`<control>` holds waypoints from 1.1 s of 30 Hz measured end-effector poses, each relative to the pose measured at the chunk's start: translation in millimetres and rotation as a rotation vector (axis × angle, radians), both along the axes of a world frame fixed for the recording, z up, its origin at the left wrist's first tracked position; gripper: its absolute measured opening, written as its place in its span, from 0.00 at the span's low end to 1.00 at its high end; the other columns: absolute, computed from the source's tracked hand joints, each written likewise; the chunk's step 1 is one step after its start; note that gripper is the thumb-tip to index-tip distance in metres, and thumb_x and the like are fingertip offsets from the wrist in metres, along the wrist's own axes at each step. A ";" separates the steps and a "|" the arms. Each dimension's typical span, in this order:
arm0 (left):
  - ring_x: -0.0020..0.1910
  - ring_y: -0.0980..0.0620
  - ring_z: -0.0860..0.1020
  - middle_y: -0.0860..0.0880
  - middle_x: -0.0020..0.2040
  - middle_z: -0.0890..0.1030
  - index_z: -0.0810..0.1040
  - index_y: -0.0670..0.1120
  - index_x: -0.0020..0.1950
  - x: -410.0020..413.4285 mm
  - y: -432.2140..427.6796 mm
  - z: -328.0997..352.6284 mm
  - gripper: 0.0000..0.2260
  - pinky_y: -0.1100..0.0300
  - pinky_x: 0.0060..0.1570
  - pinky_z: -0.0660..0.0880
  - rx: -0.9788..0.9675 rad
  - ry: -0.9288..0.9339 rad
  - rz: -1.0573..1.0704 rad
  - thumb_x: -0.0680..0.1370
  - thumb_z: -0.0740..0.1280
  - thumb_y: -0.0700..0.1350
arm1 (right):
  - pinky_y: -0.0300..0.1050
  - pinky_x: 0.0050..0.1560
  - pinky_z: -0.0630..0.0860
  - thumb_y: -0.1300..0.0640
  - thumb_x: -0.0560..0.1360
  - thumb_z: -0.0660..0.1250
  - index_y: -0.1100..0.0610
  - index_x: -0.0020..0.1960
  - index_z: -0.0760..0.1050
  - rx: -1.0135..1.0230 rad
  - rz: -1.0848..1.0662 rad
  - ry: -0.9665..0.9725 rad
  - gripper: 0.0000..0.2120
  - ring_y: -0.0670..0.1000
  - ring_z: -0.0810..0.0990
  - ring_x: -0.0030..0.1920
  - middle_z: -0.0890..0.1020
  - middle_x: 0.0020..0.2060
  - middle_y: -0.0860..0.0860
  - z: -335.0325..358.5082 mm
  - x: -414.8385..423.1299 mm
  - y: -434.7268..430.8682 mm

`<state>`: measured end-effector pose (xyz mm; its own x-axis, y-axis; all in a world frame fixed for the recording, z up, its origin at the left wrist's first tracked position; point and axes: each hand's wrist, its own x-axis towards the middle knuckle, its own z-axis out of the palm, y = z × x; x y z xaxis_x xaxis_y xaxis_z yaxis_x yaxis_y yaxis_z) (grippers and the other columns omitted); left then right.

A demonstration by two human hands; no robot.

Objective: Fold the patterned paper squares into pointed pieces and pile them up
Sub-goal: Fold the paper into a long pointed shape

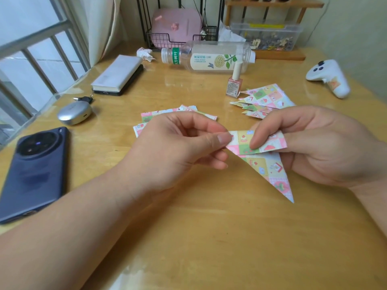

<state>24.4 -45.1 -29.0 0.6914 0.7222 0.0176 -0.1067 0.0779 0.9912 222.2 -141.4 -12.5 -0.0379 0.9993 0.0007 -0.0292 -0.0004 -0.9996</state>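
Here, left hand (pixel 176 143), right hand (pixel 326 147) fingers pinch one folded piece (pixel 270 166); behind, squares stack (pixel 178 111), pointed pile (pixel 266 99).

Glossy varnished wood desk (pixel 188 216); matt printed paper piece (pixel 266 162) at centre right; clear plastic bottle (pixel 209 57) up top; smooth dark phone (pixel 33 172) at left.

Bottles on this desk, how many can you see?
2. A clear plastic bottle lies on its side at the back of the desk; a pink nail polish bottle stands upright in front of it. The cropped shelf behind may hide more.
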 end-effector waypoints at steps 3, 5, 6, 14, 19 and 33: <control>0.31 0.46 0.82 0.41 0.34 0.82 0.79 0.38 0.50 0.4 0.3 -0.7 0.13 0.57 0.35 0.80 -0.054 -0.025 0.017 0.67 0.74 0.37 | 0.42 0.42 0.79 0.68 0.59 0.73 0.58 0.38 0.85 0.022 0.042 -0.079 0.10 0.54 0.83 0.42 0.84 0.40 0.58 -0.1 1.9 0.5; 0.32 0.46 0.83 0.42 0.34 0.82 0.79 0.39 0.52 0.5 0.9 0.0 0.15 0.58 0.36 0.80 -0.065 -0.024 0.026 0.67 0.74 0.37 | 0.46 0.45 0.75 0.74 0.61 0.66 0.58 0.39 0.84 0.036 0.048 -0.138 0.15 0.54 0.81 0.44 0.84 0.41 0.55 -1.5 5.5 0.7; 0.32 0.46 0.83 0.42 0.34 0.83 0.79 0.38 0.52 0.5 1.1 0.0 0.14 0.57 0.36 0.80 -0.059 -0.012 0.028 0.68 0.74 0.36 | 0.50 0.47 0.72 0.73 0.60 0.62 0.57 0.39 0.84 0.032 0.036 -0.149 0.18 0.56 0.79 0.45 0.83 0.42 0.55 -2.5 7.8 0.7; 0.33 0.44 0.83 0.39 0.36 0.84 0.80 0.37 0.49 2.3 1.5 -2.2 0.07 0.54 0.42 0.81 -0.015 0.080 0.076 0.73 0.74 0.34 | 0.40 0.41 0.77 0.63 0.67 0.76 0.59 0.50 0.76 0.060 -0.029 -0.193 0.15 0.51 0.81 0.41 0.83 0.40 0.54 -6.3 2.2 1.6; 0.34 0.45 0.83 0.39 0.37 0.84 0.80 0.38 0.48 1.8 0.2 -1.1 0.11 0.57 0.39 0.81 -0.110 0.043 0.043 0.67 0.75 0.37 | 0.37 0.41 0.78 0.66 0.67 0.72 0.60 0.53 0.76 0.077 -0.099 -0.238 0.15 0.46 0.83 0.40 0.85 0.40 0.49 -4.2 -8.1 2.9; 0.34 0.47 0.85 0.38 0.39 0.83 0.80 0.33 0.48 2.2 0.0 2.7 0.14 0.62 0.34 0.81 -0.308 0.009 0.033 0.64 0.74 0.34 | 0.45 0.33 0.79 0.65 0.67 0.71 0.59 0.58 0.77 0.047 -0.185 -0.193 0.19 0.54 0.81 0.32 0.83 0.36 0.54 -5.4 -16.4 4.2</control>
